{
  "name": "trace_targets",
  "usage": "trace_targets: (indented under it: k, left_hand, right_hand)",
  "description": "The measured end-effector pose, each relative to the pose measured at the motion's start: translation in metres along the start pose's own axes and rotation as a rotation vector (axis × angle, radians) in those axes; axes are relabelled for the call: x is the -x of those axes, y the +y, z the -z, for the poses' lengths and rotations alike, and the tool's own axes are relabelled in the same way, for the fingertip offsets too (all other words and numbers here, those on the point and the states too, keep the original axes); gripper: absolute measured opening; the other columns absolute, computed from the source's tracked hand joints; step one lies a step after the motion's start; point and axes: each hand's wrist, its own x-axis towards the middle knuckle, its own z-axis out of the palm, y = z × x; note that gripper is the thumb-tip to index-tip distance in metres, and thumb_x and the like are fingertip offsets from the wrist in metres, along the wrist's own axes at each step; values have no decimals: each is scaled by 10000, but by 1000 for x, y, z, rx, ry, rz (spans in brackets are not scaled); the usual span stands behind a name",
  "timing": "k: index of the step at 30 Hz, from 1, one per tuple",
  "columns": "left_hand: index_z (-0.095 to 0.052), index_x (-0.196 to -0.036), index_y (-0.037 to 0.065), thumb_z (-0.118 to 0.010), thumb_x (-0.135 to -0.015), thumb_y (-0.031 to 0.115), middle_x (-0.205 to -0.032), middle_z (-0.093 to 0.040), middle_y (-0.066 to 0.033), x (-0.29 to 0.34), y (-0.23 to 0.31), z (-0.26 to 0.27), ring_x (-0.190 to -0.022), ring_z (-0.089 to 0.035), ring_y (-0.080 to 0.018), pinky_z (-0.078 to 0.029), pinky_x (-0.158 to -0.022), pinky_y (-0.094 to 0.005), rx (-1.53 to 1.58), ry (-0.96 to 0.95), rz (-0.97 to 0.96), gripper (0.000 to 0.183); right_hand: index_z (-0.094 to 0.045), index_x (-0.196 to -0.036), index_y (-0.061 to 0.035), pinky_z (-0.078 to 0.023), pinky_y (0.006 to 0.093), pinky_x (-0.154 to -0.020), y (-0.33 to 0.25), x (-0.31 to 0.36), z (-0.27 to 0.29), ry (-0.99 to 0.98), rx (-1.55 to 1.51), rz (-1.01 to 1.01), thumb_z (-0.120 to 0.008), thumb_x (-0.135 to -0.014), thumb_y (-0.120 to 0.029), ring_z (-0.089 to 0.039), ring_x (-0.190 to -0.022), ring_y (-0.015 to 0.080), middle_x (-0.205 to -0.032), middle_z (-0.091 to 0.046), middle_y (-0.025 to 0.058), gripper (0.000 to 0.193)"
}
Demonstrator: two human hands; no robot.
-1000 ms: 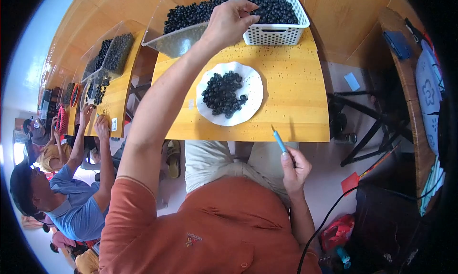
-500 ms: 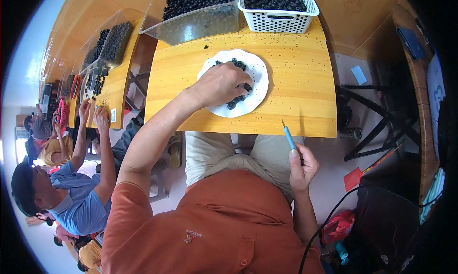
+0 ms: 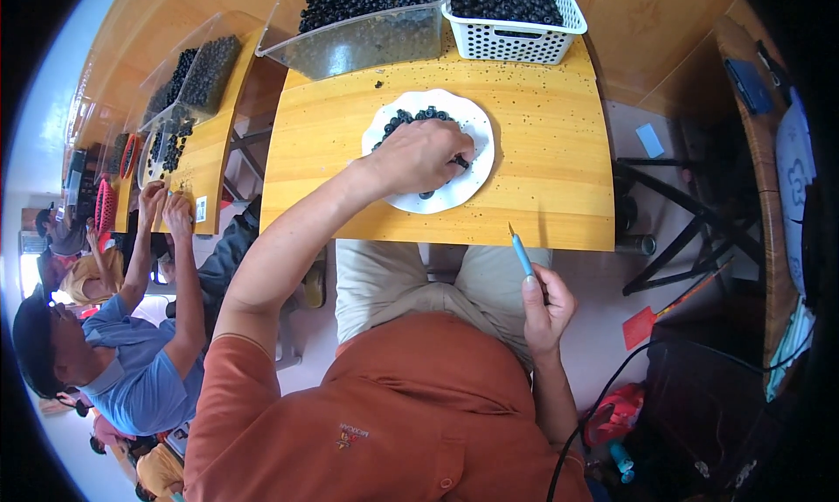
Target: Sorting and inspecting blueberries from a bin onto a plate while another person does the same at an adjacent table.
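Observation:
A white plate with a wavy rim (image 3: 476,139) lies on the table, bearing small round black parts (image 3: 430,114), some with a hole in the middle. Above it my left hand (image 3: 426,155) reaches in palm down, its fingers curled and pinching one black part (image 3: 461,161) at the plate's right side. My hand covers much of the pile. Near the table's front edge my right hand (image 3: 548,305) is closed around a light blue-handled tool (image 3: 522,254) with a thin pointed tip. The tip points up and leftward, over the front edge of the wood.
At the back of the wooden table (image 3: 551,166) stand a clear bin (image 3: 367,48) and a white perforated basket (image 3: 516,48), both full of black parts. Dark crumbs dot the tabletop. Leftward, a person in blue (image 3: 144,362) works at another table. A black cable (image 3: 594,406) hangs at right.
My left hand has shifted slightly right across the plate, its fingers now pinching a black part. My right hand with the blue tool has moved slightly left.

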Motion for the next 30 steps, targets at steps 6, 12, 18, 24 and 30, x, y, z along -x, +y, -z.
trace_targets:
  k: [6,12,18,24,30]
  left_hand:
    - [-665,-984,34,-656,-799,111,-1006,-645,-144,5,4,0,-999,-617,-341,-494,-840,-450,-70,32,-27,200]
    - [-652,-1017,7,-689,-833,86,-929,-630,-132,25,4,-1,-823,-636,-272,-513,-742,-370,260,229,-24,204]
    - [-640,-1102,-1,-668,-874,67,-919,-639,-134,45,17,-8,-804,-644,-200,-517,-710,-314,591,410,55,239]
    - [-644,-1098,-7,-628,-925,66,-981,-662,-46,64,8,-27,-821,-626,-89,-525,-739,-257,965,333,120,188]
    - [-611,-1045,2,-616,-929,53,-996,-670,-69,75,13,-31,-880,-651,-112,-553,-824,-262,1498,398,125,126]
  right_hand:
    - [-646,-1047,60,-282,182,-526,1,2,-2,-5,-2,8,-617,-943,-160,-380,-591,5,-686,-482,-79,245]
    - [-646,-1048,60,-273,182,-516,2,2,-1,-11,-17,-6,-613,-947,-156,-372,-582,3,-674,-470,-80,240]
    - [-646,-1056,60,-277,185,-516,-3,-3,-8,-17,14,54,-607,-943,-137,-379,-586,4,-683,-479,-73,231]
    - [-670,-1032,45,-399,212,-581,-12,-9,-13,-24,1,-16,-651,-918,-177,-504,-650,47,-721,-601,-8,251]
    - [-646,-1051,65,-295,183,-525,-15,-19,-23,-57,20,66,-614,-937,-132,-394,-597,7,-696,-503,-59,230]
